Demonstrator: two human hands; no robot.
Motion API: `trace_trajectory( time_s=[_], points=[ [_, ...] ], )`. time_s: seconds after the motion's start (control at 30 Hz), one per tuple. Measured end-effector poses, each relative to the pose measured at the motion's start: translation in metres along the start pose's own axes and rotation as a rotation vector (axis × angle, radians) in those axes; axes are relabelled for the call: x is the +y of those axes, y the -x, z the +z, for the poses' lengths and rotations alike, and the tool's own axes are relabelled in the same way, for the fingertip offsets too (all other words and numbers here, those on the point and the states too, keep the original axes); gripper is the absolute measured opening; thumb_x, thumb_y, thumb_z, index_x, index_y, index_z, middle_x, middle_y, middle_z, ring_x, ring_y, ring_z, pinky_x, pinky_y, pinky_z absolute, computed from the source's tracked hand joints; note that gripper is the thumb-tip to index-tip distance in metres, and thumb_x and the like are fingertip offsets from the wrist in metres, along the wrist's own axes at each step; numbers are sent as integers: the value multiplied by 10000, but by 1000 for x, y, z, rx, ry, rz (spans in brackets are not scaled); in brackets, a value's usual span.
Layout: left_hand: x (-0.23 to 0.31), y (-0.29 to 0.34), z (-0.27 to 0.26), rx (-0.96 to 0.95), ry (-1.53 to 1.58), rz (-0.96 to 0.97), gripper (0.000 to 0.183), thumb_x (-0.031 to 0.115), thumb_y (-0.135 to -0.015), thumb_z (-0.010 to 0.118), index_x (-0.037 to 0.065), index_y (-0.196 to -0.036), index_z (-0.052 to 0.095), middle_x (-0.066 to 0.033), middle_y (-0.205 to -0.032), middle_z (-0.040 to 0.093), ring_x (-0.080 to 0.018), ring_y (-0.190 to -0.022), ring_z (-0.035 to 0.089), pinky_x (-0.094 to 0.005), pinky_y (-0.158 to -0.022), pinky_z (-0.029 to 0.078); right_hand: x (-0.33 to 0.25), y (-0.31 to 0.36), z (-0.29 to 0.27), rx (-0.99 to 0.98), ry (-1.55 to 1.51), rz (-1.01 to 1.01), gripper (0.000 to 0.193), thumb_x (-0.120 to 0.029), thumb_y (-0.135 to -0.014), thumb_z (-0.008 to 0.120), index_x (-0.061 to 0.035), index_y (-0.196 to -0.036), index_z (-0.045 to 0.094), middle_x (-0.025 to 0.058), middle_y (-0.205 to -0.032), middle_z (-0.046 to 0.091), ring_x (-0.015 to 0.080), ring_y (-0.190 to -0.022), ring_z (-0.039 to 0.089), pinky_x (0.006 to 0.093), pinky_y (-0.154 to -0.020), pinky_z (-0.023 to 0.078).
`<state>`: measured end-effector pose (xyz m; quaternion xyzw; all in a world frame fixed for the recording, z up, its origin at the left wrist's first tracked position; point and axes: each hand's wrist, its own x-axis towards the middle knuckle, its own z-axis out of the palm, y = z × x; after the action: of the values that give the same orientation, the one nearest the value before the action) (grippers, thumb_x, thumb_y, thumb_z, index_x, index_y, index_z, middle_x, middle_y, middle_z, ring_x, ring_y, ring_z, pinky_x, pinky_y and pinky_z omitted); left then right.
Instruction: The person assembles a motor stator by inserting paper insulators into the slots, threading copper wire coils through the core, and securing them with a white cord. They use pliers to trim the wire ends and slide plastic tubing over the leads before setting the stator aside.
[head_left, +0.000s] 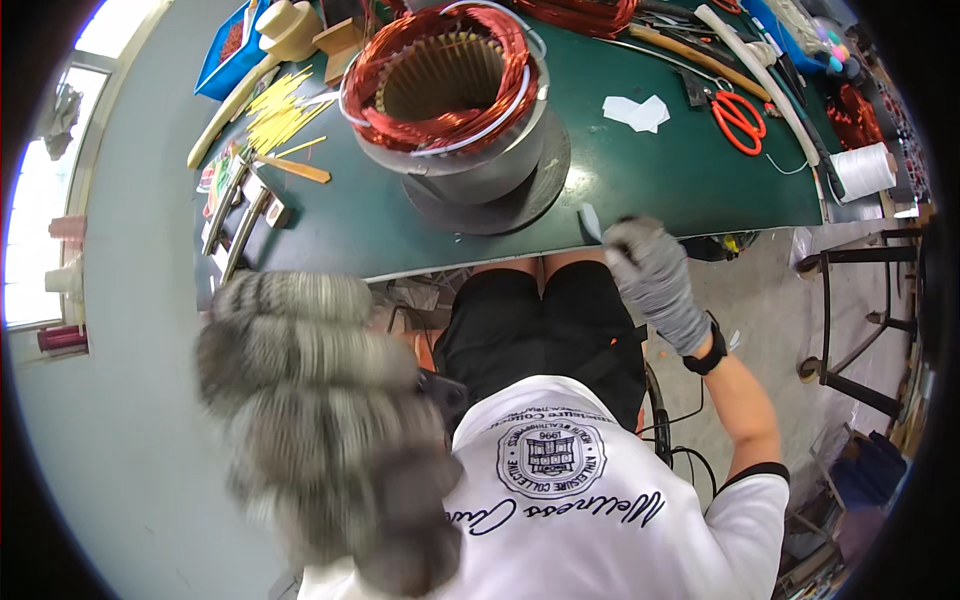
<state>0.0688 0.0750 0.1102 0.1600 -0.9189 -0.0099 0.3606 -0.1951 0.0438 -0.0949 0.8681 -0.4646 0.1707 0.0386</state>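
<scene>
My left hand [310,400], in a striped grey knit glove, looms large at the lower left close to the camera. Motion smears its fingers, and I cannot tell whether it holds anything. At the table's front edge, my right hand [650,270], gloved in grey, has its fingers curled closed. A small pale blue-grey sliver [590,222] shows right at its fingertips; whether it is gripped or lies behind them is unclear. Beyond the hands stands a motor stator [450,150] with red-brown copper windings [440,135] and white cord, resting on a round dark turntable [545,190].
On the green table [690,190] are white paper scraps [636,113], red-handled scissors [738,122], yellow strips [283,112] and a wooden stick [295,168]. A white thread spool [863,172] sits at the right corner. A black metal stand [860,330] is on the floor.
</scene>
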Motion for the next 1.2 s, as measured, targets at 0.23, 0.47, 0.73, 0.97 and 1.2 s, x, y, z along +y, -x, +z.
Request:
trace_trajectory(
  time_s=[0.23, 0.47, 0.73, 0.97, 1.2],
  points=[
    [9, -25, -14, -74, 42, 19, 132, 230, -793, 537, 120, -773, 609, -35, -759, 602, -162, -627, 551, -320, -610, 470, 19, -12, -23, 145, -1194, 891, 175, -103, -875, 480, -22, -1024, 522, 16, -792, 544, 43, -575, 502, 216, -494, 440],
    [9, -23, -15, -79, 92, -3, 121, 281, -790, 554, 181, -775, 620, 17, -759, 615, -131, -559, 534, -288, -533, 454, 23, -20, -23, 160, -128, 336, 417, -278, -772, 575, -74, -1131, 521, 204, -1139, 489, 351, -977, 505, 388, -810, 428],
    [-36, 11, 143, 85, -44, -127, 123, 101, -606, 632, 74, -657, 524, -55, -629, 488, -273, -601, 506, -389, -563, 387, 33, 13, 5, -105, -318, 158, 307, -220, -725, 603, -88, -995, 537, 114, -1103, 518, 281, -976, 490, 401, -791, 403],
    [-107, -4, 257, -90, -69, -491, 328, 144, -703, 539, 36, -1012, 555, -160, -1153, 512, -337, -1044, 482, -424, -896, 370, 81, -29, -6, 104, -64, 171, 225, -189, -750, 557, -73, -943, 548, 117, -1130, 522, 304, -1070, 458, 397, -894, 377],
    [-119, 6, 266, -239, -224, -477, 369, 217, -698, 559, 36, -1019, 555, -154, -1241, 462, -352, -1154, 390, -470, -975, 276, 68, 16, 0, 40, -200, 42, 244, -189, -720, 575, -73, -933, 548, 96, -1154, 527, 289, -1149, 414, 415, -958, 342]
  ],
)
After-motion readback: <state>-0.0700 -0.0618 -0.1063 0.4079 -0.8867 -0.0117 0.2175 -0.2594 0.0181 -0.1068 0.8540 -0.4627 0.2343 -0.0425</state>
